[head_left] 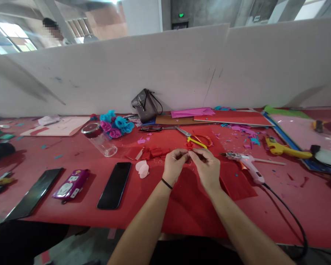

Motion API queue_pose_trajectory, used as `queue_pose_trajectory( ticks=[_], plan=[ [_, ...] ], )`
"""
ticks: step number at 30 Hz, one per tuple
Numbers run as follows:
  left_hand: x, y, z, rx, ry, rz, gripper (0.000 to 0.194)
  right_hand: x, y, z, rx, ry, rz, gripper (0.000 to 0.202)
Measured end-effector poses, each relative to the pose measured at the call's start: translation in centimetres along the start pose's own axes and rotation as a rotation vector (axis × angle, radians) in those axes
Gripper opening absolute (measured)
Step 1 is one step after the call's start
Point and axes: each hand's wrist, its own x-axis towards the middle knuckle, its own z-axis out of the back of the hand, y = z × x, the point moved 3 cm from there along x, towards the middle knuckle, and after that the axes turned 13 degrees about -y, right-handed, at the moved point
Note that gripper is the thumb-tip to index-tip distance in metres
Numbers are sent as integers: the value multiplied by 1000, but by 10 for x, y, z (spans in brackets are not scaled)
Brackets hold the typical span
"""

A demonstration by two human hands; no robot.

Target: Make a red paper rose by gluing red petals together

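My left hand (174, 164) and my right hand (208, 167) meet above the red tabletop, thumbs and forefingers pinched together. Between their fingertips is a small crumpled piece of red paper (189, 145), partly hidden by the fingers. Just beyond lie scissors (197, 142) with yellow and orange handles. Left of my left hand are red paper strips (156, 152) and pale pink petal-shaped pieces (142, 169). A white and pink glue gun (251, 167) rests to the right of my right hand, beside a red paper sheet (237, 180).
A clear jar (106, 145) stands by blue and purple paper flowers (117, 124). Nearer are a phone (115, 186), a purple device (71, 186) and a dark tablet-like slab (34, 193). Behind are a dark pouch (146, 106) and a white partition (168, 70). A yellow glue gun (284, 149) lies right.
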Motion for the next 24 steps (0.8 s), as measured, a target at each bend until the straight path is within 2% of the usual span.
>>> queue_pose_trajectory(
  ticks=[4, 8, 16, 20, 22, 24],
  plan=[
    [1, 2, 1, -15, -7, -22, 15, -2, 7, 2, -68, -22, 153, 10],
    [3, 2, 4, -41, -30, -66, 13, -3, 9, 1, -62, 11, 210, 9],
    [4, 0, 4, -45, -40, -99, 14, -6, 5, -1, -12, 33, 101, 17],
    [3, -1, 3, -26, -40, -124, 13, -6, 6, -3, -43, 92, 148, 15],
    [6, -3, 7, -1, -86, -146, 13, -6, 5, -2, -39, 69, 125, 16],
    [11, -7, 17, 38, -193, -206, 13, -6, 2, 0, -37, 28, 72, 18]
  ],
)
